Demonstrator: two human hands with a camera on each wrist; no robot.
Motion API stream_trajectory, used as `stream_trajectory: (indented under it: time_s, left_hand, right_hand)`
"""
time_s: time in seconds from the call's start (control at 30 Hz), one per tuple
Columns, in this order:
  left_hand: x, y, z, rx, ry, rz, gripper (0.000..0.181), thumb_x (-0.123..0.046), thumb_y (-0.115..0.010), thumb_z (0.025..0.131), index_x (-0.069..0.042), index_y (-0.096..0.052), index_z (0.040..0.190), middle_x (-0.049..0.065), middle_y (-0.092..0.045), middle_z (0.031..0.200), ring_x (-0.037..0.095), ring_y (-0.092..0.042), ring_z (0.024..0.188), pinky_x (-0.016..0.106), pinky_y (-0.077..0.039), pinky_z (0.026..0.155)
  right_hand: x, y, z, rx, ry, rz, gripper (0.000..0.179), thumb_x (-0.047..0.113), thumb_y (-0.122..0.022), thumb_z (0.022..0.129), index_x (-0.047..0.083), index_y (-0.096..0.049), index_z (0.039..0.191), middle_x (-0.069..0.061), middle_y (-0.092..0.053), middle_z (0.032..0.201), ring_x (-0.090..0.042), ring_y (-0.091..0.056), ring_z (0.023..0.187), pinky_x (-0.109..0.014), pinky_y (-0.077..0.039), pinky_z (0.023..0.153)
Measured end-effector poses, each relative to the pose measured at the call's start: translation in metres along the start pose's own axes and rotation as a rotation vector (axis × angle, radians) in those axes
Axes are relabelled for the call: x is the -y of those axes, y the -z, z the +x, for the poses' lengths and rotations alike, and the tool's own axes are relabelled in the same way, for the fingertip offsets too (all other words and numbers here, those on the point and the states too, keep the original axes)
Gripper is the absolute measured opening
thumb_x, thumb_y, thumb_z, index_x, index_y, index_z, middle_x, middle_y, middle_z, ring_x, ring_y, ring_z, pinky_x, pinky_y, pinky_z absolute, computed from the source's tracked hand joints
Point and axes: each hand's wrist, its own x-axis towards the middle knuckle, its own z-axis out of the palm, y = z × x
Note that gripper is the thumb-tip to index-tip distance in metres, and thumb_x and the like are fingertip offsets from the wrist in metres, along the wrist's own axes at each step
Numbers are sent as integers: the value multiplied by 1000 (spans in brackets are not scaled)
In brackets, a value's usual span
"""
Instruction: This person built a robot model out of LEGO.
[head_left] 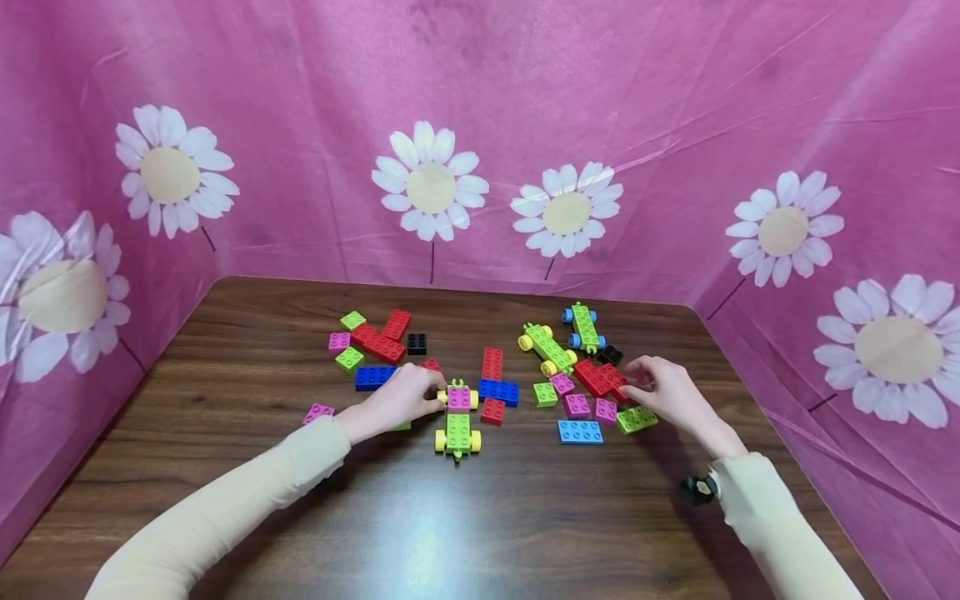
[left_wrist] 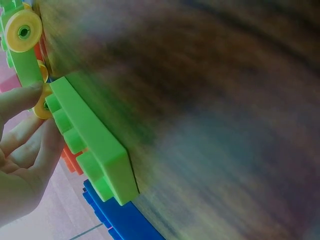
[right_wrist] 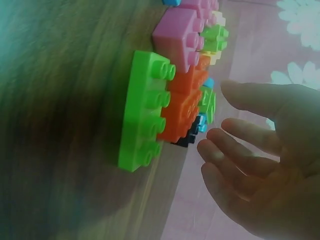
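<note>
Green plastic is forming the body of the car (head_left: 458, 433), which is standing on the brown counter (head_left: 420, 525) between both hands, right beside the left one, while a pink brick (head_left: 459, 398) is sitting on its far end. The left hand (head_left: 405, 396) is pinching the car at a yellow wheel (left_wrist: 42, 106) on that far end, thumb and fingers lying on either side of it. Near that hand a green brick (left_wrist: 97, 140) and a blue brick (head_left: 375, 377) are lying. Just right of the car, a second blue brick (head_left: 507, 392) is lying between two red bricks (head_left: 492, 363). The right hand (head_left: 666, 392) is hovering by the other pile, thumb and fingers keeping apart, loosely bent and gripping nothing. Close to it, another green brick (head_left: 637, 419) is resting beside the red cluster (head_left: 596, 377), with pink pieces (head_left: 577, 406) and a light-blue brick (head_left: 580, 432) lying further left. Behind this pile, a blue-wheeled car (head_left: 582, 327) and a yellow-wheeled one (head_left: 546, 346) are standing. Pink cloth (head_left: 300, 167) with white daisies (head_left: 431, 187) is hanging around the counter.
</note>
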Motion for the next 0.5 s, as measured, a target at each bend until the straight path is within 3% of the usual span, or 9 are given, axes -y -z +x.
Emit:
stream_trajectory:
  time_s: [0.33, 0.5]
  left_hand:
    - [1, -1, 0, 5, 11, -1, 21, -14, -77, 85, -3, -75, 102, 10, -76, 97, 10, -65, 78, 30, -58, 72]
    - [0, -1, 0, 3, 10, 3, 21, -14, -77, 85, -3, -75, 102, 10, -76, 98, 11, -67, 80, 31, -59, 74]
  right_hand:
    - [-6, 1, -12, 94, -58, -15, 34, 19, -80, 82, -2, -68, 106, -12, -71, 90, -19, -63, 78, -31, -50, 66]
    - [-10, 2, -19, 162, -81, -5, 48, 28, -84, 78, -4, -66, 109, -12, -70, 90, -17, -61, 78, -28, -49, 66]
